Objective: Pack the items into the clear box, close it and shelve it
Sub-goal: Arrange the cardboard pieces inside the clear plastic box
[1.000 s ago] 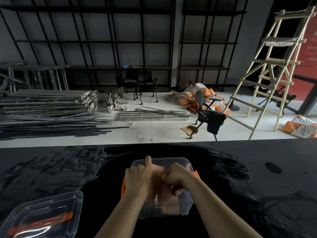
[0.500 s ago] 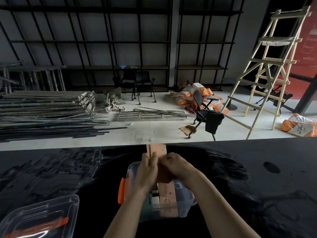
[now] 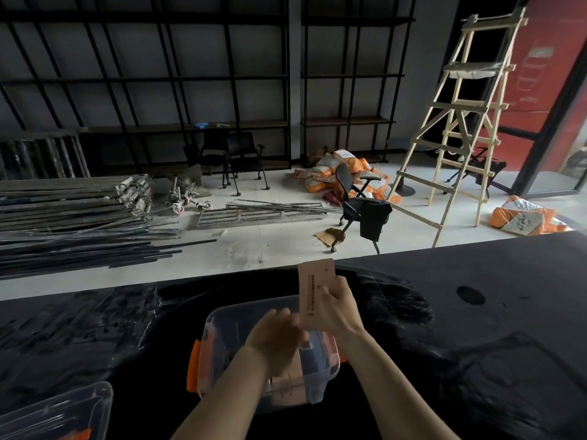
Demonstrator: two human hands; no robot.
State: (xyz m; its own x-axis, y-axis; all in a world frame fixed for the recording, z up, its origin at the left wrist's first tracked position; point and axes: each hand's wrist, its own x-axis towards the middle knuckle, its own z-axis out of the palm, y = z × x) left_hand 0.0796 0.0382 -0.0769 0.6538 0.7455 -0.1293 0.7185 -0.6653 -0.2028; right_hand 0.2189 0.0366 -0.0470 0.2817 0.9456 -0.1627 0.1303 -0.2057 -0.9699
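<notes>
Now our right hand (image 3: 336, 308) pinches the tan card (image 3: 314, 287); we should lay it flat inside the clear box (image 3: 222, 319), left hand (image 3: 276, 341) spread, steadying

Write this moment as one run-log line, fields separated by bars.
right hand: holds brown card | left hand: over clear box | lid: off

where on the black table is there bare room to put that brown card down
Free: the black table right of the clear box, out to the dark round spot, and the stretch left of the box above the lid. Crowded: over the box, where the left hand and the right hand holding the brown card meet.
</notes>
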